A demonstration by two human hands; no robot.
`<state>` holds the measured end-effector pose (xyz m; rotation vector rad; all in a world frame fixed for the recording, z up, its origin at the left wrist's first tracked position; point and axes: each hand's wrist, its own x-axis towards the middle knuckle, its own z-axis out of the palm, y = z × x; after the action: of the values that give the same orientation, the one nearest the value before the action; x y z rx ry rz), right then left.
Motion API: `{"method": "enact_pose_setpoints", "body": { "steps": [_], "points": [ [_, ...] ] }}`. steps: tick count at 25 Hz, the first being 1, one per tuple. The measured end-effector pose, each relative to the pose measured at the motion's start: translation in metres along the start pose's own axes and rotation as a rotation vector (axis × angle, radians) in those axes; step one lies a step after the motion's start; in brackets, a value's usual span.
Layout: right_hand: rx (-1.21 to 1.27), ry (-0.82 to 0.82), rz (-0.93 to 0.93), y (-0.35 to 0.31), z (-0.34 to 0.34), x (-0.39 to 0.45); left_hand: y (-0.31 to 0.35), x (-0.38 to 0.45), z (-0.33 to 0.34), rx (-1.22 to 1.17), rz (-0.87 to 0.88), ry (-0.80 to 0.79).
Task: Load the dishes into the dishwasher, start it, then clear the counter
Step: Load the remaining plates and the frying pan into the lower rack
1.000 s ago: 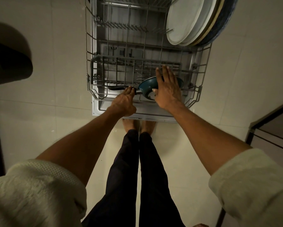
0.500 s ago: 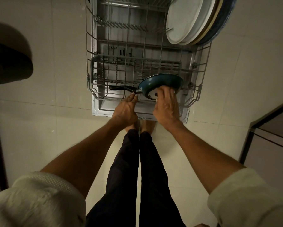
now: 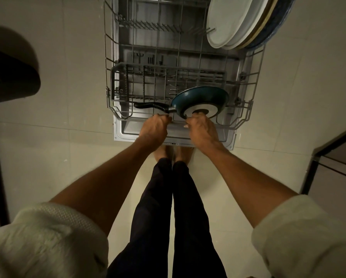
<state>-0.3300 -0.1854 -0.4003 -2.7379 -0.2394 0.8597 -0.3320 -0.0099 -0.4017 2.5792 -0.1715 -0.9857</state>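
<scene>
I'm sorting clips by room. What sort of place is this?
Most likely a home kitchen: a pulled-out dishwasher rack holds a blue frying pan and upright plates, above a pale tiled floor.

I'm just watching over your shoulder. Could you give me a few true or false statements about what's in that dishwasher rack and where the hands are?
1. A blue pan stands on edge in the rack. True.
2. The pan's handle points towards the plates. False: it points left, away from the plates.
3. The plates sit at the rack's far right. True.
4. Both hands rest on the plates. False: the left hand and right hand are at the rack's near edge.
</scene>
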Motion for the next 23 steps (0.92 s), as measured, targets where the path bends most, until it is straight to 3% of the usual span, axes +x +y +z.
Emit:
{"method": "enact_pose_setpoints", "body": {
  "steps": [3, 8, 17, 23],
  "points": [
    [-0.021, 0.019, -0.085, 0.006, -0.001, -0.001, 0.000, 0.003, -0.006, 0.019, -0.001, -0.017],
    [-0.025, 0.070, -0.059, 0.004, -0.010, 0.012, 0.002, 0.017, -0.022, 0.053, 0.033, -0.004],
    [-0.090, 0.097, -0.054, 0.013, -0.058, 0.074, 0.011, 0.062, -0.068, 0.025, 0.050, 0.165],
    [-0.087, 0.228, -0.005, 0.011, -0.080, 0.111, 0.004, 0.074, -0.061, 0.210, 0.145, 0.142]
  ]
}}
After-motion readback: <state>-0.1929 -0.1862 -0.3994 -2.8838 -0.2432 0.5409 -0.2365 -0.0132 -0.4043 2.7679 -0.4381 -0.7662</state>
